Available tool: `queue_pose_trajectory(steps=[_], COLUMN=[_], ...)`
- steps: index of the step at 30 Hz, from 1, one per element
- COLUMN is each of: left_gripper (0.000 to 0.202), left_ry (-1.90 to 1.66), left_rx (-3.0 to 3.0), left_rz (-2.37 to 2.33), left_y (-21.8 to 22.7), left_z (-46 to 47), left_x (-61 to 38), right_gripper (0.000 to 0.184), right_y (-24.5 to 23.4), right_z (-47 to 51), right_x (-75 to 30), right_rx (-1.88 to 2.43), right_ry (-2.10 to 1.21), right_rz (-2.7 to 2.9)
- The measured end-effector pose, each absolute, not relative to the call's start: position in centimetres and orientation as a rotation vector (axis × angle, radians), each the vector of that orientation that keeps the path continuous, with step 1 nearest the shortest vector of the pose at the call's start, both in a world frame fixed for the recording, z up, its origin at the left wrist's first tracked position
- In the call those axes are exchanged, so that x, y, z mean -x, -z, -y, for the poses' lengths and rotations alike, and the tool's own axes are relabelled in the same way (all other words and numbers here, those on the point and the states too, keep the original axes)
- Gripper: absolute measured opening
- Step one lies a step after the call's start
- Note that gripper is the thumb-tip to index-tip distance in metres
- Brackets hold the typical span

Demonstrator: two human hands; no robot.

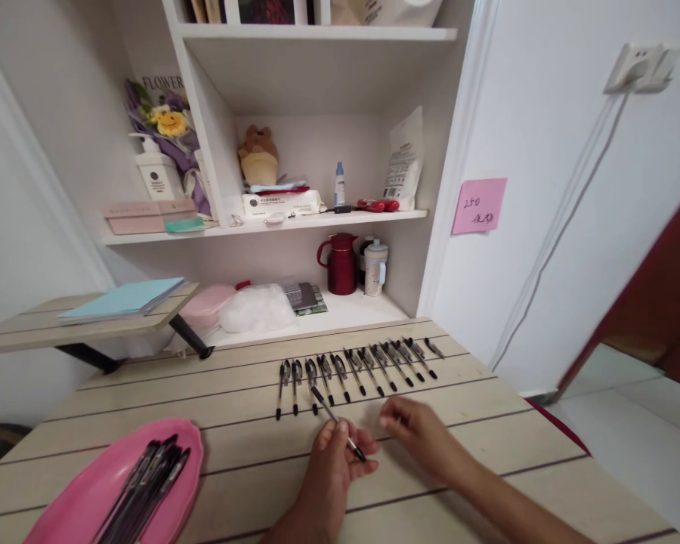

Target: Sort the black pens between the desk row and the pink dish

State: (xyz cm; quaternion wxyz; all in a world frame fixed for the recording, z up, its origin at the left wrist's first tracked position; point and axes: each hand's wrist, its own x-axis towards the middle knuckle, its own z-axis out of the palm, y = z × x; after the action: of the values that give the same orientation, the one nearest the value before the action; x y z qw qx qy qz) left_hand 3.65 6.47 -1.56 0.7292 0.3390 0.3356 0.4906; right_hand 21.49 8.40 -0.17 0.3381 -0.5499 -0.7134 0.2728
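Note:
A slim clear-barrelled pen (327, 408) with black ends lies slantwise in my left hand (334, 461), held between thumb and fingers. My right hand (411, 431) hovers just to its right, apart from the pen, with its fingers curled in; whether anything small is inside them is hidden. Beyond both hands, several similar pens (378, 374) lie side by side in a slanting row, with dark cap-like pieces by their far ends. One short dark piece (434, 347) lies alone at the row's right end.
At the lower left, a pink oval tray (188, 453) holds a bundle of several dark pens (147, 491). A small raised stand (164, 310) carries blue paper (125, 296). White shelves behind the table hold a red jug (341, 264) and a cup (375, 268).

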Motion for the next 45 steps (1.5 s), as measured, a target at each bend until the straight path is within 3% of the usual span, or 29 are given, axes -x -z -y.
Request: queue_pose_trajectory(steps=[4,6,14,24,28,31,33,38,45], left_gripper=[0.035,0.034,0.035,0.036,0.039,0.041,0.041,0.038,0.039], left_ry=[-1.061,-1.058,-0.936,-0.881,-0.826,-0.844,-0.867,-0.863,-0.868], left_rx=[-0.747,-0.758,-0.811,-0.935,-1.016,-1.041,-1.042,-1.038,-1.041], left_rz=[-0.775,-0.756,-0.707,-0.661,-0.703,-0.704,-0.697,-0.679,-0.685], left_y=[1.5,1.8,3.7,4.1,3.1,2.3,2.1,2.2,2.0], left_z=[-6.7,-6.8,-7.8,-7.7,-7.0,-6.5,-6.2,-6.2,-6.3], left_x=[-3.8,-4.0,-4.1,-3.9,-3.8,-3.8,-3.7,-3.5,-3.6], right_gripper=[0.024,0.031,0.034,0.012,0.006,0.019,0.032,0.028,0.025], right_y=[0.5,1.4,4.1,3.5,2.3,0.3,-1.4,-3.9,-3.1], right_z=[-13.7,-15.6,-18.8,-16.8,-14.2,-12.4,-11.5,-11.0,-10.7], right_x=[-30.2,-33.8,-36.7,-36.9,-34.0,-29.7,-26.6,-20.9,-19.4], right_rx=[2.025,2.225,2.348,2.34,2.099,1.56,1.297,1.026,0.965], right_ry=[-0.141,-0.037,-0.053,-0.058,-0.402,-0.947,-1.124,-1.254,-1.272], right_rz=[1.518,1.397,1.462,1.535,1.457,1.265,1.186,0.98,1.077])
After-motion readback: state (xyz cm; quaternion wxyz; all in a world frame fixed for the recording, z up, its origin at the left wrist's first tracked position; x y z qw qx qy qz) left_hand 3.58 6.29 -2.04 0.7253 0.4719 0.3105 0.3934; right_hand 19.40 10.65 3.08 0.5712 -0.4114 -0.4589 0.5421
